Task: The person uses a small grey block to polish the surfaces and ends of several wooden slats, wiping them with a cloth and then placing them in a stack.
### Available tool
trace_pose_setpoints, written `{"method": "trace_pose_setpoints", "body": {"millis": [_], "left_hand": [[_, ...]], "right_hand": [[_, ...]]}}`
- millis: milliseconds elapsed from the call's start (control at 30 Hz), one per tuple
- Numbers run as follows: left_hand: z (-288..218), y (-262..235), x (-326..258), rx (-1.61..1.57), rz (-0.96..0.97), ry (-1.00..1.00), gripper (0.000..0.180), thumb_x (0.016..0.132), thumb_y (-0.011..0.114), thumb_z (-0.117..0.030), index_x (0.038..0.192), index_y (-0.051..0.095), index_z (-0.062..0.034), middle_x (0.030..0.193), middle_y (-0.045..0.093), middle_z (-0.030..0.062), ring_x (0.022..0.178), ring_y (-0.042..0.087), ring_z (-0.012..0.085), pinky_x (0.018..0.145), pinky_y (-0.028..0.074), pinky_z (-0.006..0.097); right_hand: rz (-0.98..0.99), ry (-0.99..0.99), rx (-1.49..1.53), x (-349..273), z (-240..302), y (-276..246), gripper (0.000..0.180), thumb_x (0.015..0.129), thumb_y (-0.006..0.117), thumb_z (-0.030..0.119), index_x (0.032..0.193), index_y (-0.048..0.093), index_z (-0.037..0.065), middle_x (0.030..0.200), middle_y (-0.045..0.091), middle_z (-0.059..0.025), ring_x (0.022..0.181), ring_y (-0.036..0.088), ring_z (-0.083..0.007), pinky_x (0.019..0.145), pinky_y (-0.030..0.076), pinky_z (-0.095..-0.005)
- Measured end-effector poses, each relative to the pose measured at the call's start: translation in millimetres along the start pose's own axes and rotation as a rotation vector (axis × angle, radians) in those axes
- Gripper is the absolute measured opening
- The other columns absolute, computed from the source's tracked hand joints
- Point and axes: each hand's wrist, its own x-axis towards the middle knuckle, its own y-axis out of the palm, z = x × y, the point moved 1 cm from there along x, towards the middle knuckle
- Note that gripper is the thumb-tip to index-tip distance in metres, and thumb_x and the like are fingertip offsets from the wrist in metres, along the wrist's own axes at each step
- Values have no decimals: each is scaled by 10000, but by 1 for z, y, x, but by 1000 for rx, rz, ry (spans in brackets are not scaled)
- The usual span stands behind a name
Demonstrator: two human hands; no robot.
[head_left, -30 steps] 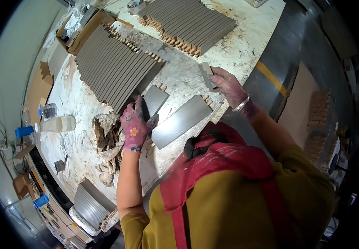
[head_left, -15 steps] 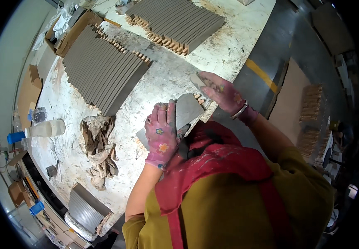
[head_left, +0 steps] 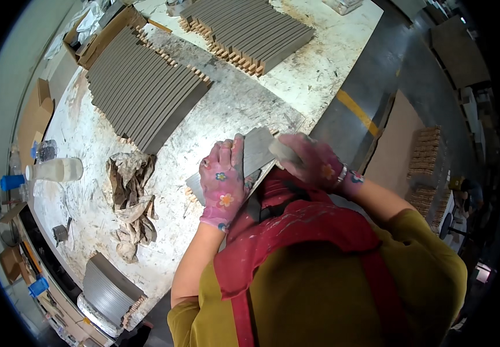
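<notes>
My left hand [head_left: 224, 176], in a pink flowered glove, lies over a flat grey piece [head_left: 257, 147] near the table's front edge. Its fingers stretch together across the top, and the thumb is at the near side, so the hand grips the piece. Small tan tabs show at the piece's lower left end. In my right hand [head_left: 313, 161], gloved alike, is a pale grey block [head_left: 284, 151], with the fingers wrapped round it. The block meets the right end of the grey piece. The palm hides part of the block.
On the stained white table [head_left: 189, 136] stand two rows of grey strips, one at left [head_left: 146, 87] and one farther back [head_left: 250, 29]. A crumpled dirty cloth [head_left: 131, 199], a bottle [head_left: 59, 169] and a smaller grey stack [head_left: 108, 289] are on the left.
My right hand has come down and nearer, bringing the block from beyond the piece's far right corner onto its right end. My left hand stays on the piece.
</notes>
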Motion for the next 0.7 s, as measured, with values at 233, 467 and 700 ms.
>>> {"method": "trace_pose_setpoints", "body": {"millis": [233, 467, 700], "left_hand": [[-5, -16, 1, 16, -40, 44, 722, 808, 696, -366, 1410, 456, -49, 1384, 479, 167, 1310, 431, 356, 1075, 327, 490], [-17, 27, 8, -406, -16, 58, 531, 808, 658, -192, 1307, 538, -57, 1348, 493, 160, 1284, 435, 363, 1099, 310, 515], [-13, 49, 15, -635, -165, -34, 467, 860, 604, -206, 1311, 546, -98, 1349, 512, 150, 1292, 445, 352, 1087, 339, 458]], "right_hand": [[123, 415, 313, 21, -18, -51, 409, 889, 659, 242, 1244, 597, 50, 1223, 623, -148, 1051, 639, -303, 906, 506, -360], [477, -190, -121, 93, 55, -2, 529, 851, 642, 212, 1366, 534, 156, 1334, 547, -130, 1218, 542, -291, 1041, 440, -386], [-443, 160, -539, 59, 104, 138, 675, 802, 575, 604, 1265, 565, 114, 1192, 578, -106, 1250, 484, -242, 1137, 308, -427]]}}
